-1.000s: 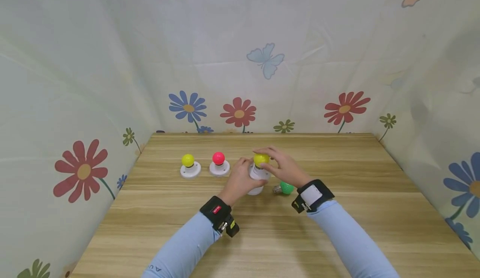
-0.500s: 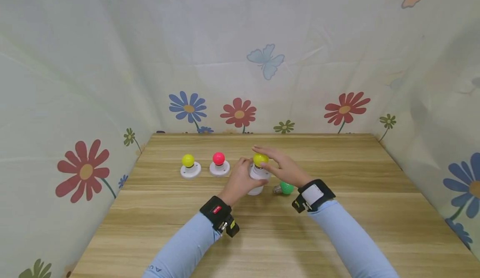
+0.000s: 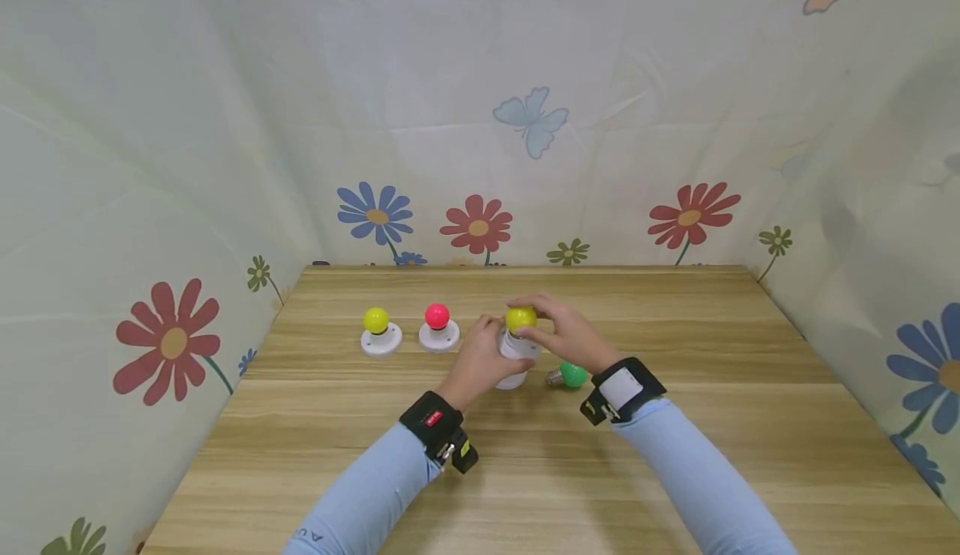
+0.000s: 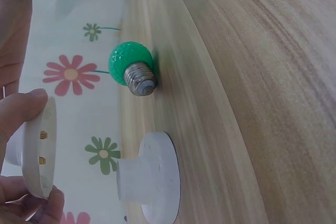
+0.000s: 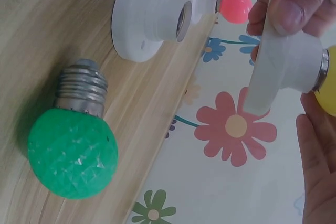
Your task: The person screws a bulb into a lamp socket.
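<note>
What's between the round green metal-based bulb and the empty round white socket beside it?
Bare wooden tabletop separates the green bulb from the white socket, as both wrist views show.

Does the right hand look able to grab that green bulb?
Probably yes: the green bulb lies close by, uncovered, though the right hand would first have to release a yellow bulb.

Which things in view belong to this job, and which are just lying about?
In work:
held white socket, left hand
held yellow bulb, right hand

Lying about untouched, probably related:
green bulb
empty socket
mounted yellow bulb
mounted pink bulb
</note>
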{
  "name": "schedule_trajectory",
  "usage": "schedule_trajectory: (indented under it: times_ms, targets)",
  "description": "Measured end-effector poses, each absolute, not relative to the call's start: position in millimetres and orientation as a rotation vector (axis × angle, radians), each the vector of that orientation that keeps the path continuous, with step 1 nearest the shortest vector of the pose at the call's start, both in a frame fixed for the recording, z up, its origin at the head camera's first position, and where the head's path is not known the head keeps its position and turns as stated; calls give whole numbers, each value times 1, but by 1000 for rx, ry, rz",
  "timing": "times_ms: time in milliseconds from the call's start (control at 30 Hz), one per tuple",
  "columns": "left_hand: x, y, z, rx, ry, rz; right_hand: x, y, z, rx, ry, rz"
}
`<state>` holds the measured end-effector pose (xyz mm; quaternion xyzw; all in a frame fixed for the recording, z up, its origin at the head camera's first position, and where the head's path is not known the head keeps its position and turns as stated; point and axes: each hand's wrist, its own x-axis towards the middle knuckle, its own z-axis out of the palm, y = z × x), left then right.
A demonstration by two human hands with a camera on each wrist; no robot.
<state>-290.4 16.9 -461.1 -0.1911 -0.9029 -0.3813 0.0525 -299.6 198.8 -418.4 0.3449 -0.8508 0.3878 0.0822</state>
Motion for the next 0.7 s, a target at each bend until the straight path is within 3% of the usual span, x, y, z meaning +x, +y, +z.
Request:
schedule_trajectory:
  times_ms: [200,700]
  targets:
    - [-290,17,-462,-592,-2744,-1141,-300,196,-421,942,-2524,1113]
    - [-292,16,-461,-582,-2741,-1123,-297,198,-422,1083,-2580,1277]
